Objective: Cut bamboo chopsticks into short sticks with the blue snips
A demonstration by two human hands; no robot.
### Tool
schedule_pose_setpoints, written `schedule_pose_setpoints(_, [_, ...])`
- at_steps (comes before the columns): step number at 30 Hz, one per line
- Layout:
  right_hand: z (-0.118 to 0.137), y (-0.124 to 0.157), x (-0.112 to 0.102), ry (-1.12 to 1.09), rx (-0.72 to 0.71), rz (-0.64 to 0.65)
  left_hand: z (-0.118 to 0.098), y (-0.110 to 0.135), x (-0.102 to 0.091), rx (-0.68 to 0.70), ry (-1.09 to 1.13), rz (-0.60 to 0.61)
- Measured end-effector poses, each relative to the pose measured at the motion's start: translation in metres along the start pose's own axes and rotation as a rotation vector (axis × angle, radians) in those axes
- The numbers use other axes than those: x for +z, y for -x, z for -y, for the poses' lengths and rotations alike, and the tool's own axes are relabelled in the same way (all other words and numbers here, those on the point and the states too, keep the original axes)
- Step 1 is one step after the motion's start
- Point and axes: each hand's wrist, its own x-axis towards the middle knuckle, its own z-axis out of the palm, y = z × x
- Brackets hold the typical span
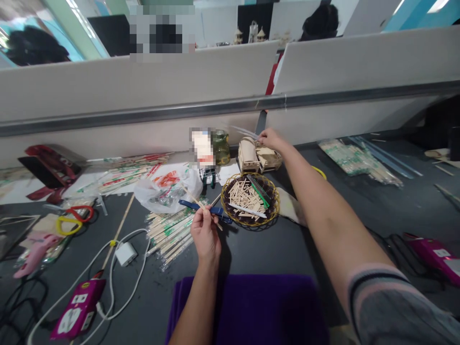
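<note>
My left hand (206,235) is closed, its thumb and fingers pinching a thin wooden stick (191,195). A narrow dark-blue tool (189,204) crosses the stick at the same fingers; whether the hand grips it too is unclear. Farther out, my right hand (271,139) is closed on a thin, pale translucent strip (247,132), smeared by motion. Just below that hand are small wooden models (247,152). Between both hands lies a round woven basket (276,203) with many short wooden pieces, a white pen (247,211) and a green-edged item (264,194).
Bagged sticks (172,235) and a white plastic bag (151,194) lie left of centre. Farther left are scissors (70,227), a pink glue gun (36,254), a white charger (126,254) and a magenta box (79,309). A partition (143,91) runs behind; purple cloth (258,311) is nearest.
</note>
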Motion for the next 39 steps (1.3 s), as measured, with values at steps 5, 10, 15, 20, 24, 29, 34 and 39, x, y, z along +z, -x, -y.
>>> schedule_pose_setpoints(5, [0.001, -0.004, 0.008, 0.003, 0.006, 0.060, -0.001, 0.001, 0.000, -0.030, 0.005, -0.009])
schedule_pose_setpoints(10, [-0.013, -0.006, 0.013, 0.022, -0.017, 0.186, -0.001, 0.002, 0.000, -0.025, -0.008, -0.007])
schedule_pose_setpoints(15, [-0.019, -0.001, 0.014, 0.076, -0.024, 0.235, -0.001, 0.002, 0.000, -0.009, -0.008, 0.006])
schedule_pose_setpoints(20, [-0.018, 0.009, 0.012, 0.044, -0.019, 0.184, 0.001, 0.000, 0.000, 0.004, -0.001, -0.006])
schedule_pose_setpoints(24, [-0.014, 0.029, 0.000, 0.073, -0.005, 0.074, 0.001, 0.001, 0.001, 0.000, 0.005, 0.006])
schedule_pose_setpoints(29, [0.007, 0.095, -0.013, -0.067, -0.176, -0.030, -0.005, 0.004, 0.004, 0.000, 0.010, 0.056])
schedule_pose_setpoints(34, [0.034, 0.178, -0.006, -0.232, -0.289, 0.064, -0.027, 0.004, 0.002, -0.074, -0.042, 0.187])
schedule_pose_setpoints(39, [0.039, 0.209, 0.018, 0.165, -0.014, 0.092, -0.047, 0.005, -0.001, -0.131, -0.095, 0.343])
